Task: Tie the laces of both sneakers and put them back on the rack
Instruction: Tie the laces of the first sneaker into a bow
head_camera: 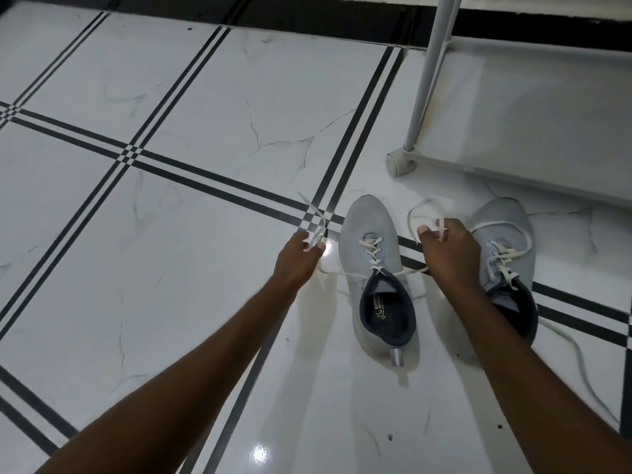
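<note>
Looks like a home entryway. Glossy white marble-look floor tiles point(212, 107) with black stripes, white shoe rack point(513, 107) on the floor.

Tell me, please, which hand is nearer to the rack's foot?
Right. The right hand is just below the rack's foot; the left hand sits farther away, beyond the sneaker.

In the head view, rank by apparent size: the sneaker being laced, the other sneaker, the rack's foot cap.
1. The sneaker being laced, fully visible.
2. The other sneaker, partly hidden by the right hand, so the top two are unsure.
3. The rack's foot cap, clearly smallest.
</note>
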`<state>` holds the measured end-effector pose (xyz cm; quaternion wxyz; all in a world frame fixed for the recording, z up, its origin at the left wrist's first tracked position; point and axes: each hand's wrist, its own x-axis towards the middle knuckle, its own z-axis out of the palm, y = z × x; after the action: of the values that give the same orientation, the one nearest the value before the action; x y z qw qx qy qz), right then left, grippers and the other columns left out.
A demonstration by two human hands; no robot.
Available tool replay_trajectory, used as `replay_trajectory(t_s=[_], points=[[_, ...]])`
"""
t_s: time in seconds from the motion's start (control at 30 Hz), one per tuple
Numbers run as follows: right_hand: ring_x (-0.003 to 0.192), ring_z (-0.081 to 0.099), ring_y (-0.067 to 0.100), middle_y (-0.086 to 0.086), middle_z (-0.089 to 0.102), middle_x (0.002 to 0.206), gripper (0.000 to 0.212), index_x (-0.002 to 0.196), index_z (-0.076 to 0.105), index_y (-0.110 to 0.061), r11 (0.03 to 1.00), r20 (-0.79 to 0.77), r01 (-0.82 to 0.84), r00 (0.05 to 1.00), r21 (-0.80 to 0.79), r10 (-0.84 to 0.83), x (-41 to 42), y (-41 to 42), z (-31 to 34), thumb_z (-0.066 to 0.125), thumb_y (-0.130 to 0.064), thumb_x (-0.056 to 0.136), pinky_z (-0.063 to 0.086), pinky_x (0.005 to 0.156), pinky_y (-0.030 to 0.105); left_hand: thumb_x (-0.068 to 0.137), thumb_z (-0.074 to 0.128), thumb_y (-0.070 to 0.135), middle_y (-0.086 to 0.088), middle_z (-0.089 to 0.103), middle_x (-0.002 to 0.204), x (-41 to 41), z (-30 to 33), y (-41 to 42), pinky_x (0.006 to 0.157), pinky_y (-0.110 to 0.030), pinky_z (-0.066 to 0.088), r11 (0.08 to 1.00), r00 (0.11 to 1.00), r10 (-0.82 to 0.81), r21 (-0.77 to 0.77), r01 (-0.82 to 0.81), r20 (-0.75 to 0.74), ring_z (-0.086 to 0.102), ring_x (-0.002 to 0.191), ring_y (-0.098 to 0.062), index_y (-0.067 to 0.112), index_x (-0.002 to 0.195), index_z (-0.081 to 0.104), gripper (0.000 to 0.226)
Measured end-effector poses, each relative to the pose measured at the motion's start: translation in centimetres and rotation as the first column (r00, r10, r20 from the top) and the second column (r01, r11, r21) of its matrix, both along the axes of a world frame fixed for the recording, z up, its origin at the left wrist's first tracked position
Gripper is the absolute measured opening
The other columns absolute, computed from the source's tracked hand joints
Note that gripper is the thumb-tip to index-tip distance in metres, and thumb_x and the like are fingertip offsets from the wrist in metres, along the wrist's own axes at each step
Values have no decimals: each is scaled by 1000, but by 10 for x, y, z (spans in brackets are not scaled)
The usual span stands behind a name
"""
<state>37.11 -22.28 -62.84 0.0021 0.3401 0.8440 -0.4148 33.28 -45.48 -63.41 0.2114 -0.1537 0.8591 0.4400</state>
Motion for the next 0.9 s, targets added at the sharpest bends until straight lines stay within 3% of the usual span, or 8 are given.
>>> replay_trajectory(t_s=[0.07, 0.13, 0.23, 0.33, 0.47, 0.6, 0.73, 0.9], points=[[120, 51, 41, 22, 59, 131, 51, 134, 52, 0, 964, -91, -12, 995, 265, 38, 14, -3, 7, 65, -16, 87, 42, 97, 44, 92, 65, 13, -10, 57, 133, 11, 5, 6, 105, -40, 43, 968, 944, -176, -221, 115, -280, 51, 122, -25, 8, 137, 52, 46], [116, 50, 41, 20, 61, 128, 49, 133, 55, -4, 929, -154, -71, 979, 363, 135, 28, -10, 11, 60, 1, 85, 43, 94, 44, 89, 69, 9, -5, 63, 130, 22, 12, 16, 106, -34, 40, 924, 849, -377, -221, 313, -371, 53, 121, -19, 13, 129, 62, 40], [97, 62, 32, 13, 72, 102, 37, 103, 74, -21, 922, 13, -331, 942, 203, 335, 39, -14, 4, 56, 2, 81, 51, 81, 36, 85, 75, 21, 7, 77, 100, 31, 6, 26, 98, -39, 47, 821, 775, -569, -235, 520, -275, 66, 99, -12, 24, 102, 75, 17], [78, 67, 24, 1, 74, 79, 16, 74, 71, -28, 884, 117, -449, 892, 128, 436, 42, -8, 5, 70, -13, 79, 53, 71, 33, 84, 75, 24, 7, 76, 78, 30, 3, 20, 81, -30, 50, 778, 723, -625, -310, 546, -295, 66, 74, -7, 24, 90, 77, 6], [71, 64, 21, -2, 69, 68, 25, 60, 62, -32, 876, 198, -470, 873, 104, 445, 37, 13, 10, 77, -20, 76, 46, 65, 28, 87, 75, 25, 8, 69, 67, 9, 23, 0, 63, -17, 39, 692, 690, -715, -252, 677, -110, 59, 61, -2, 17, 85, 79, 9], [60, 61, 11, -5, 68, 58, 25, 57, 68, -30, 806, 271, -592, 772, -21, 575, 25, 49, 42, 80, -19, 76, 40, 57, 24, 89, 71, 36, 7, 74, 76, -15, 57, -25, 78, -19, 48, 726, 726, -684, -33, 687, 77, 68, 76, -3, 17, 86, 79, 20], [68, 66, 18, -3, 72, 67, 10, 70, 76, -25, 791, 116, -609, 783, -57, 611, 13, 52, 72, 79, -23, 79, 46, 65, 29, 89, 73, 29, 1, 78, 94, -20, 77, -28, 94, -27, 51, 825, 860, -508, 262, 500, -43, 71, 98, -11, 12, 90, 78, 18], [100, 55, 27, 1, 66, 95, 13, 78, 75, -26, 861, -96, -434, 876, 265, 472, -6, 23, 47, 73, -13, 80, 32, 79, 25, 85, 75, 35, 2, 59, 84, -27, 51, 7, 63, -26, 39, 843, 770, -455, -496, 210, -447, 52, 80, -13, 26, 90, 81, 13]])
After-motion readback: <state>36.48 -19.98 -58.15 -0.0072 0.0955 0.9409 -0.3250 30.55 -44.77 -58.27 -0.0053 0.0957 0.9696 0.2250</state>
